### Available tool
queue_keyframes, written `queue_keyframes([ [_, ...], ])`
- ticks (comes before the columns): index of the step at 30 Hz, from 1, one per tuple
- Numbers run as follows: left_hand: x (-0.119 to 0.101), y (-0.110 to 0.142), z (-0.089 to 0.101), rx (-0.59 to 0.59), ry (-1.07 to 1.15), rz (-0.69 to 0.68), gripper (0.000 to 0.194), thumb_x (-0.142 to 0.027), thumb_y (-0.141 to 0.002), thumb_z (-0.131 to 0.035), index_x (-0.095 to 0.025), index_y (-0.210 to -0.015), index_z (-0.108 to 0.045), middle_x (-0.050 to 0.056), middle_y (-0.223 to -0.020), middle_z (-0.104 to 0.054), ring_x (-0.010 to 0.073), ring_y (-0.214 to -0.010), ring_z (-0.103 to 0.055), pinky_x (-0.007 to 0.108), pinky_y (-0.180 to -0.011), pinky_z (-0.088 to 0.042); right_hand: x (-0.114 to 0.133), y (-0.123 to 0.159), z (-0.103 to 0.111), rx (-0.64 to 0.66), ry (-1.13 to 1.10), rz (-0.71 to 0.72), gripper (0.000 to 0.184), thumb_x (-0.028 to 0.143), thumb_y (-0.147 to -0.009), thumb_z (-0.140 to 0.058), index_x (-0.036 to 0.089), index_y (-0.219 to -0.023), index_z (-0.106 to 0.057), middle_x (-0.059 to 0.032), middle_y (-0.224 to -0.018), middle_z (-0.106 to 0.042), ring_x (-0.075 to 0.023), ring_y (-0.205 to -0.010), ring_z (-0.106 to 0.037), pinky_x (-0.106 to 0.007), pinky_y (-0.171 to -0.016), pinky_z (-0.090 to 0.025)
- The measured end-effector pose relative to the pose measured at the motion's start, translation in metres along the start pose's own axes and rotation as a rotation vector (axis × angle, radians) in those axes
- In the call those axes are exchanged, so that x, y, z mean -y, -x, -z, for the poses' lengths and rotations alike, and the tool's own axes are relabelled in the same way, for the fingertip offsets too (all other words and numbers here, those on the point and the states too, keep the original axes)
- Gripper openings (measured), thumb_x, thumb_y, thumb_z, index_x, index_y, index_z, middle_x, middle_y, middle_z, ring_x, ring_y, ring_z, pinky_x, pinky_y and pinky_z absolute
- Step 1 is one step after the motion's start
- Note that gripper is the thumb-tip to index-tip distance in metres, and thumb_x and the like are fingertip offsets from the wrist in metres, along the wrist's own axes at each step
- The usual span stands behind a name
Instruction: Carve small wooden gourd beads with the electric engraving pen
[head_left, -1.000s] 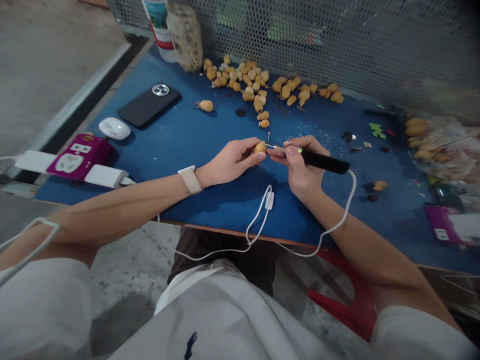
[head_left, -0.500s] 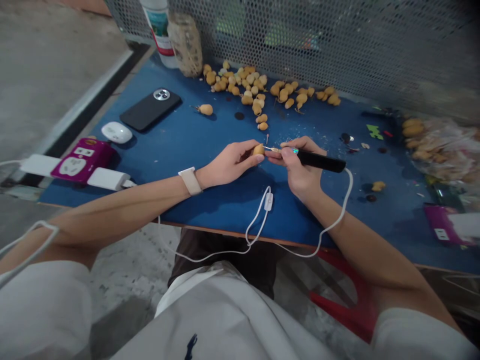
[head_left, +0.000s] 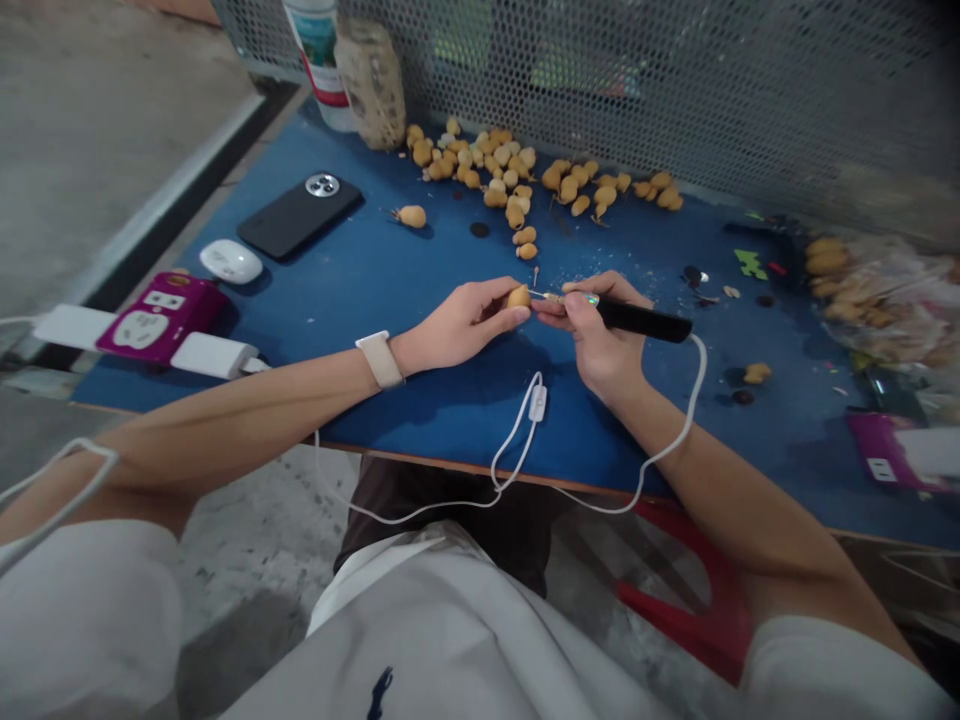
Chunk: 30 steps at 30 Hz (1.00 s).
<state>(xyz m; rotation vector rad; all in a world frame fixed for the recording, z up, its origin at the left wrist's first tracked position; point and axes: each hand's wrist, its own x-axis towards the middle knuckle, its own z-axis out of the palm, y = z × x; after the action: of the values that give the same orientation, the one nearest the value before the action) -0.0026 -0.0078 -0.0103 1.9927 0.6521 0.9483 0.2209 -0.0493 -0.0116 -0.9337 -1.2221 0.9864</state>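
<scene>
Between thumb and fingers, my left hand [head_left: 457,325] pinches a small tan gourd [head_left: 518,297]. My right hand [head_left: 607,340] grips a black corded engraving pen [head_left: 645,319] much like a writing pen. Its thin metal tip points left and reaches the gourd's right side; whether it has gone into the skin is too small to tell. A white cable [head_left: 694,400] runs from the pen's back end down past the table edge. On it, an inline switch [head_left: 538,403] lies on the blue table [head_left: 427,400] just below my hands.
Several small gourds [head_left: 495,160] lie along the mesh panel [head_left: 675,90] at the back. To the left are a phone [head_left: 300,217], a white case [head_left: 231,261] and a purple power strip [head_left: 161,318]. A plastic bag of gourds [head_left: 892,300] is at right.
Both hands keep nearly the same pose, gourd and engraving pen still held together. The view has shifted very slightly.
</scene>
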Motion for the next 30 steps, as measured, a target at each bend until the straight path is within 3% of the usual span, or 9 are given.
queue_keyframes([
  [7, -0.005, -0.002, 0.001, 0.012, 0.139, 0.010, 0.069, -0.087, -0.109, -0.062, -0.020, -0.097, -0.065, 0.004, -0.085, -0.070, 0.0147, -0.075, -0.062, 0.027, -0.072, -0.054, -0.010, -0.007, -0.003, 0.003, -0.096, -0.057, 0.054, 0.076, -0.078, -0.102, 0.033, -0.095, -0.073, 0.0074, -0.085, -0.082, -0.0224, -0.089, -0.092, -0.039, -0.091, -0.079],
  [10, -0.005, -0.003, 0.001, 0.020, 0.191, 0.003, 0.069, -0.087, -0.108, -0.065, -0.019, -0.097, -0.066, 0.004, -0.085, -0.069, 0.0139, -0.076, -0.063, 0.027, -0.074, -0.056, -0.014, -0.009, 0.000, 0.041, -0.115, -0.094, 0.054, 0.075, -0.080, -0.100, 0.033, -0.098, -0.072, 0.0072, -0.086, -0.081, -0.0204, -0.092, -0.092, -0.036, -0.092, -0.078],
  [30, -0.002, -0.001, -0.001, 0.017, 0.211, -0.016, 0.064, -0.082, -0.110, -0.066, -0.019, -0.099, -0.066, 0.004, -0.087, -0.068, 0.0146, -0.079, -0.064, 0.027, -0.077, -0.059, -0.015, -0.008, -0.002, 0.026, -0.158, -0.147, 0.055, 0.075, -0.079, -0.100, 0.032, -0.095, -0.069, 0.0067, -0.085, -0.080, -0.0208, -0.093, -0.091, -0.035, -0.091, -0.078],
])
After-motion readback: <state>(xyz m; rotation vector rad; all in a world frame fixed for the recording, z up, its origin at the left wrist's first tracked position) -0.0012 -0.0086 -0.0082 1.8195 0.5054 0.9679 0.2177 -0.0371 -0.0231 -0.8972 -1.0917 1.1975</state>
